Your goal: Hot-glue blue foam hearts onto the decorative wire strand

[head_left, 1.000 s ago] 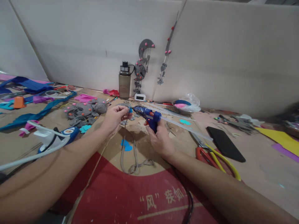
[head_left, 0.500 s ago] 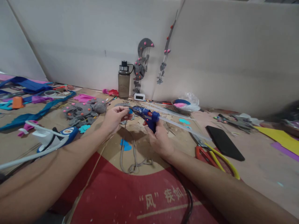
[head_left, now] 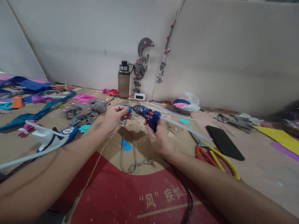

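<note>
My right hand (head_left: pixel 161 138) is wrapped round the handle of a blue hot glue gun (head_left: pixel 149 115), its red light on and a long clear glue stick (head_left: pixel 187 127) sticking out of its back. The nozzle points left, close to my left hand (head_left: pixel 116 119). Pinched in the left fingertips is a small blue felt piece (head_left: pixel 130 110); its exact shape is mostly hidden. A grey cord (head_left: pixel 135 152) hangs below that hand and loops over the cardboard. On the cardboard beneath lies a bright blue felt cutout (head_left: pixel 126 145), partly under the cord.
Scissors (head_left: pixel 210 152) and a black phone (head_left: pixel 224 142) lie to the right. A bottle (head_left: pixel 123 82) and a small digital clock (head_left: pixel 139 96) stand at the back. Grey felt with pompoms (head_left: pixel 78 110) and a blue-white corded device (head_left: pixel 57 137) are at left.
The glue gun has shifted slightly right, so its nozzle is now a little apart from the blue felt piece. The felt piece has turned a little in my left fingers.
</note>
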Demonstrator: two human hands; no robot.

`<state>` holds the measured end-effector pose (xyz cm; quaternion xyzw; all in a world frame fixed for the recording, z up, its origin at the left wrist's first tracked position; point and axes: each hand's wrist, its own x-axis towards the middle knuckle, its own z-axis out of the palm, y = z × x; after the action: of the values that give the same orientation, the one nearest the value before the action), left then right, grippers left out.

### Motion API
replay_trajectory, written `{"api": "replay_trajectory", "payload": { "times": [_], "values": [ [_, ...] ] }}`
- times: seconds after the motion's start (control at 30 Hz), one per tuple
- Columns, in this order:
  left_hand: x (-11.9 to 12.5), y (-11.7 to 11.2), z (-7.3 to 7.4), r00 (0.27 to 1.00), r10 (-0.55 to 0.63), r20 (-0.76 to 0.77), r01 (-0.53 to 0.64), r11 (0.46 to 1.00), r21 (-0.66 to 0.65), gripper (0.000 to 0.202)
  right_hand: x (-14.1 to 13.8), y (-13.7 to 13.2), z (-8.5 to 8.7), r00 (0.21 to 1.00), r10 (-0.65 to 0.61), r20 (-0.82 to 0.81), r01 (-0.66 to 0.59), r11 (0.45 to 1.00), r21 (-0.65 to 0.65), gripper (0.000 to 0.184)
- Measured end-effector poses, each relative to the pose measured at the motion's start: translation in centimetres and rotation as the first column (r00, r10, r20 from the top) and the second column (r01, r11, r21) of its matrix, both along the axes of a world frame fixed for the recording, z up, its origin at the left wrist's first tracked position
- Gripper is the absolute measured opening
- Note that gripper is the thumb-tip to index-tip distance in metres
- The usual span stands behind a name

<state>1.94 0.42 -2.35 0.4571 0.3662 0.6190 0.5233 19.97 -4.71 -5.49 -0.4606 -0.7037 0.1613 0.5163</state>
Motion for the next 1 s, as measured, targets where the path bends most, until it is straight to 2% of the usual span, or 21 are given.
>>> {"api": "replay_trajectory", "payload": {
  "times": [0.5,0.8,1.0],
  "values": [
    [-0.12,0.16,-0.18,1.0,-0.008,0.018,0.008,1.0,0.001,0.03,0.03,0.1,-0.06,1.0,-0.006,0.011,0.006,1.0,0.016,0.02],
    [-0.06,0.22,-0.26,1.0,-0.018,0.0,0.018,1.0,-0.015,0.031,-0.07,0.01,-0.15,1.0,0.031,0.002,-0.031,1.0,0.004,0.019],
    [0.0,0.0,-0.07,1.0,-0.005,0.004,0.005,1.0,0.003,0.029,0.02,0.15,-0.24,1.0,0.003,0.009,-0.003,1.0,0.005,0.02]
  ]
}}
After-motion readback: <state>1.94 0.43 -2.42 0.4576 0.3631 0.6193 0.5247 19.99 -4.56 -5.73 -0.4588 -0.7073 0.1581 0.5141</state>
